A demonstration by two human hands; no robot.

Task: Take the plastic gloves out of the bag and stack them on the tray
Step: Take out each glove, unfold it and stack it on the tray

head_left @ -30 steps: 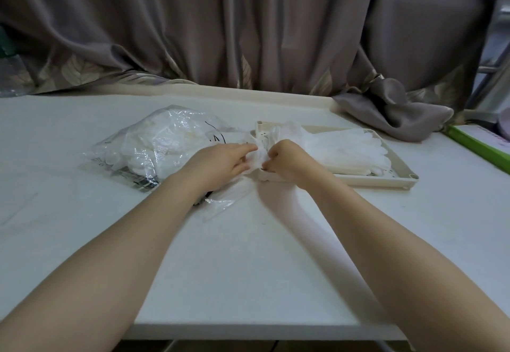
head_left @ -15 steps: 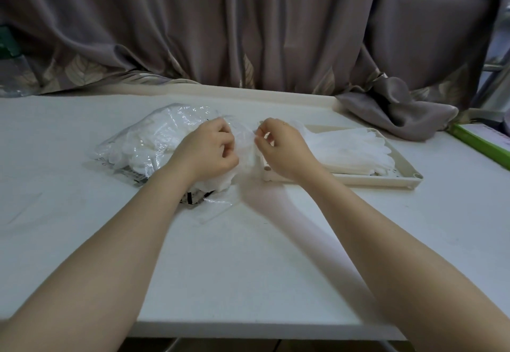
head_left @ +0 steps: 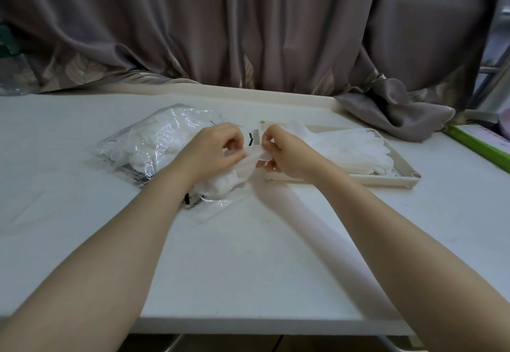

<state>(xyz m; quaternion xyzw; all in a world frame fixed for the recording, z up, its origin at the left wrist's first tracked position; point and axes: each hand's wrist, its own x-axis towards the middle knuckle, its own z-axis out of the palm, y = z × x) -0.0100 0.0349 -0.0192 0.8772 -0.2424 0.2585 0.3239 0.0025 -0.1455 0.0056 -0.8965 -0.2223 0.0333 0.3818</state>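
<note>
Here left hand (head_left: 212,153), right hand (head_left: 287,155) both pinch glove (head_left: 252,159); bag (head_left: 154,142) print unreadable.

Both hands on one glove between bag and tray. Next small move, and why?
Probably carry the glove right and lay it flat on the glove stack in the tray. The left hand and right hand both pinch it at the tray's near-left corner, it looks clear of the bag, and the stack lies just beyond the right hand.

Home-like room, white table (head_left: 248,269), grey leaf-patterned curtain (head_left: 248,34) draped behind
</note>
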